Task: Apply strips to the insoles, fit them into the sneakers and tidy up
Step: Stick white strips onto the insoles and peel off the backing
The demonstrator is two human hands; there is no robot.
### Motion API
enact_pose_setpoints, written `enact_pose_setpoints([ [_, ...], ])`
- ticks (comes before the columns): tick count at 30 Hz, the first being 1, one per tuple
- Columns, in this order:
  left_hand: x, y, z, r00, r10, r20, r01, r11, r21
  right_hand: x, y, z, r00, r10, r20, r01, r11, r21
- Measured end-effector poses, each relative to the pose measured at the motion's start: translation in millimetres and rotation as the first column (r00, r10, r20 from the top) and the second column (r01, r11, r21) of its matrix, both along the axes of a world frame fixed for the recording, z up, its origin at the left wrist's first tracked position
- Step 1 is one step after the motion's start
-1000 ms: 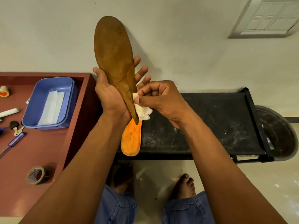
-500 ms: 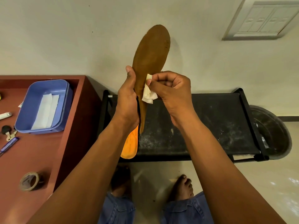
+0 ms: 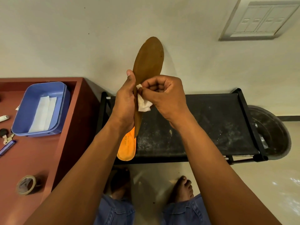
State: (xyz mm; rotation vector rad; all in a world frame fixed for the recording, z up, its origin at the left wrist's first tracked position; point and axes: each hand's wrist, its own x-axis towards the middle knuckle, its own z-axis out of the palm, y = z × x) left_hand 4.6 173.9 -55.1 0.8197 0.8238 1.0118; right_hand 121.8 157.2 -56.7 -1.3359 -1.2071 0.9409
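Note:
My left hand [image 3: 125, 103] grips a brown insole [image 3: 148, 62] upright by its narrow middle, toe end up against the wall. My right hand [image 3: 164, 96] pinches a crumpled white strip [image 3: 143, 103] against the insole's right edge. A second insole, orange [image 3: 127, 148], lies on the black rack [image 3: 203, 127] just below my left wrist, its upper part hidden by my hand. A blue tray [image 3: 30, 108] on the red-brown table [image 3: 32, 159] holds white strips [image 3: 43, 114]. No sneakers are in view.
On the table lie a tape roll [image 3: 26, 184], keys [image 3: 6, 137], a blue pen [image 3: 7, 147] and a white tube [image 3: 4, 118]. A dark round basin [image 3: 272, 132] stands right of the rack. My bare feet [image 3: 184, 189] are on the floor below.
The brown insole swung from leaning left to upright and rightward, and sits lower now. My right hand stayed on it with the white strip, sliding along its edge.

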Motion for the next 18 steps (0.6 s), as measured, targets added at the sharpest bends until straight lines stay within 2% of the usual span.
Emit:
enact_pose_setpoints([
  [6,5.8,-5.4,-0.1,0.995,-0.051,-0.088,0.053,0.998,0.023,4.3,1.0,4.8,0.962,-0.214,-0.169,0.213,0.977,-0.021],
  [13,3.7,-5.5,1.5,0.999,-0.024,-0.041,0.023,0.999,-0.034,0.7,1.2,2.2,0.99,-0.114,-0.082,0.109,0.992,-0.063],
  [18,0.6,-2.1,-3.1,0.999,-0.045,0.001,0.045,0.997,-0.058,2.5,0.3,2.6,0.999,-0.032,-0.015,0.032,0.999,0.007],
])
